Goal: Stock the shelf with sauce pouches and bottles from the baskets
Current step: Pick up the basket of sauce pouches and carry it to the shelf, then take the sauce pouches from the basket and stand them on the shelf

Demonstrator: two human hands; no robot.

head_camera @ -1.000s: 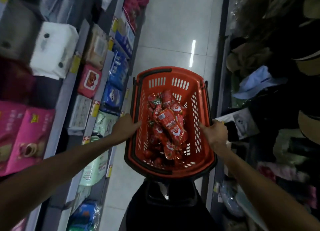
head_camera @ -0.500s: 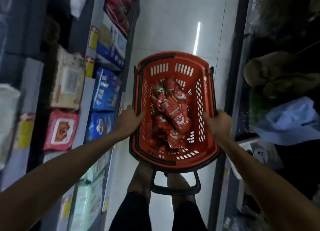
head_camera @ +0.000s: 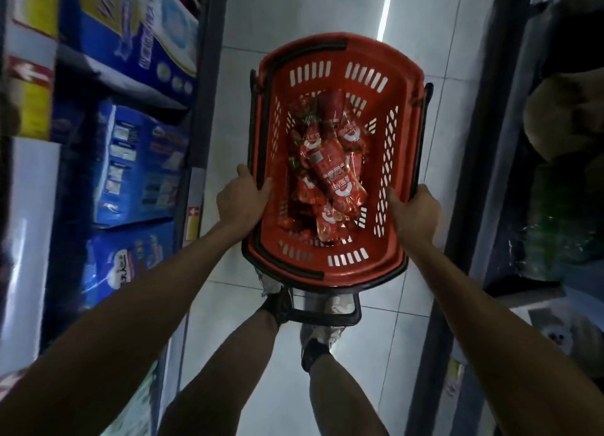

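gripping the red basket point(head_camera: 385, 56) by its two long rims, the left hand point(head_camera: 242, 200) was wrapped round the left edge and the right hand point(head_camera: 415, 213) was clamped on the right edge, so the load hung between them above the tiled floor point(head_camera: 261, 17). the sauce pouches point(head_camera: 327, 171) lay heaped loose inside the basket, and no bottles could be picked out among them. the carry itself looked like the risk: a slip of either hand on the smooth plastic would likely tip the basket and spill pouches down the aisle. the black handle point(head_camera: 327, 318) dangled under the near end, just in front of the shoes point(head_camera: 322, 331), and could well catch a foot mid-stride. the narrow gap between the blue packs point(head_camera: 137, 161) on the left shelving and the dark racks point(head_camera: 555, 206) on the right left little room to swing. blur smeared the shelf labels, the pouch print was unreadable, and the lower pouches and most fingertips were hidden.
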